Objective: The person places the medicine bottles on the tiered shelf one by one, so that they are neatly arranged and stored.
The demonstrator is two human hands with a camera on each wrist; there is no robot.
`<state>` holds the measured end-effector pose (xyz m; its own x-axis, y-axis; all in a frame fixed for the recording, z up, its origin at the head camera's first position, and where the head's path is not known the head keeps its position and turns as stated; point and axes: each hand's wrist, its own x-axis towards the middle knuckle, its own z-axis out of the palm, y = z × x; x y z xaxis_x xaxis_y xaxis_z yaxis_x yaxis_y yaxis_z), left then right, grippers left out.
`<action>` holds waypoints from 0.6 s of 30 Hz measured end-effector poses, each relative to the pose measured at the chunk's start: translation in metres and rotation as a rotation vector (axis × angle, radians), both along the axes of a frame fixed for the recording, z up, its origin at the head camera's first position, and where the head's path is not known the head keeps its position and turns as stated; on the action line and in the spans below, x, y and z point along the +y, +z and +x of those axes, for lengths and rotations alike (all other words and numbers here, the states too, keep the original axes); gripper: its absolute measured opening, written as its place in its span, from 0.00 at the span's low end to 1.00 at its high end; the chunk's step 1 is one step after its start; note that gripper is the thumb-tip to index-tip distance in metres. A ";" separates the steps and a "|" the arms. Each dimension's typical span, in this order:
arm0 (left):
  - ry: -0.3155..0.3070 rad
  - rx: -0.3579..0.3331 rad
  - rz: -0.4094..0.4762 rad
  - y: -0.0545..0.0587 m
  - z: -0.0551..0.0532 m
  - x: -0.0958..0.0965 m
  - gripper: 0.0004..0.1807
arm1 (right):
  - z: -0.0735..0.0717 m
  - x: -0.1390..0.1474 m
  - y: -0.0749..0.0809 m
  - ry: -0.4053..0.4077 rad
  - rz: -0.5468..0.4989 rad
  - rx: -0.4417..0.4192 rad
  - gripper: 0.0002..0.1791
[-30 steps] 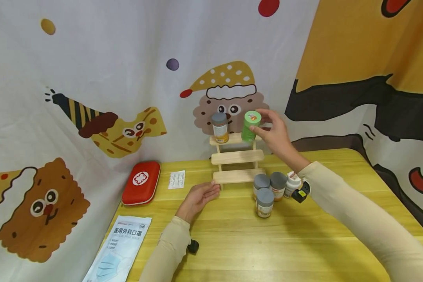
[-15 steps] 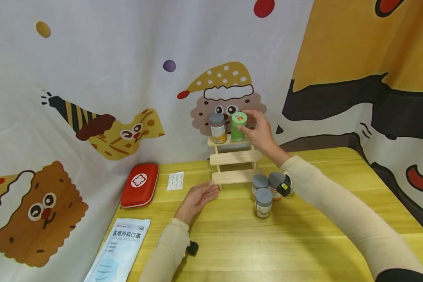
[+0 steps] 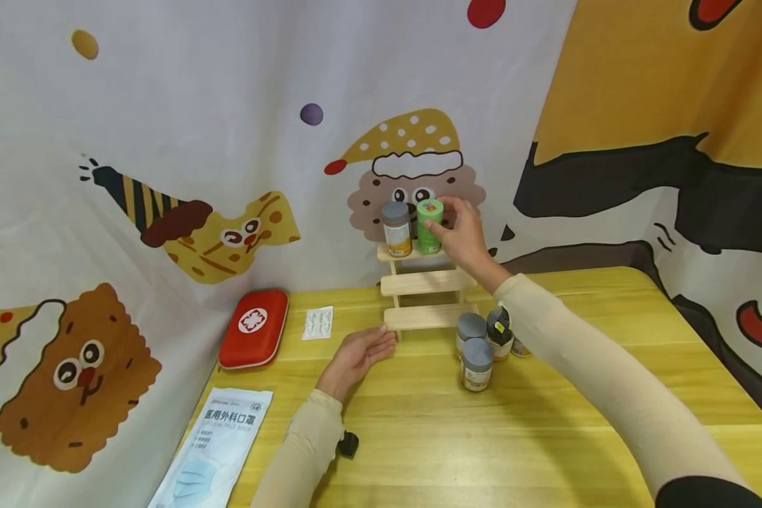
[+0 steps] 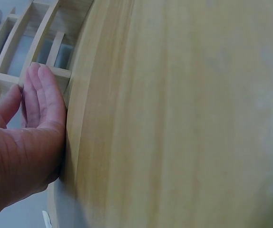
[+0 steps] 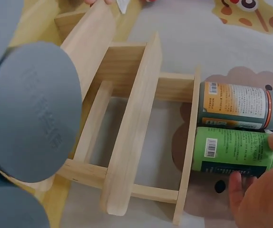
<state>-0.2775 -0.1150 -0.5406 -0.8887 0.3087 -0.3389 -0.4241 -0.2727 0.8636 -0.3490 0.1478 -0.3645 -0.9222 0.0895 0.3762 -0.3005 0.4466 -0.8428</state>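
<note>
Since a second ago my right hand (image 3: 462, 233) has slid the green bottle (image 3: 429, 226) leftward against the grey-capped bottle (image 3: 396, 230); its fingers (image 5: 236, 186) grip it. My left hand (image 3: 358, 355) rests flat, fingers relaxed, touching the wooden rack (image 3: 427, 285) on the bench (image 3: 546, 437).

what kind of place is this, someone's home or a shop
Likely a staged tabletop set-up, not a shop: a yellow wooden table backed by hanging cartoon-print cloth, with a small stepped wooden rack and a red first-aid case.

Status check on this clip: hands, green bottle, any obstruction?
Right hand grips green bottle on the rack's top step, beside grey-capped bottle. Left hand open, fingers against bottom step. Nothing in the way.
</note>
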 end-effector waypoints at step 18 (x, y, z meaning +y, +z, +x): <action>0.003 -0.009 0.016 0.002 -0.001 0.001 0.24 | -0.006 -0.009 0.003 -0.069 0.046 -0.043 0.31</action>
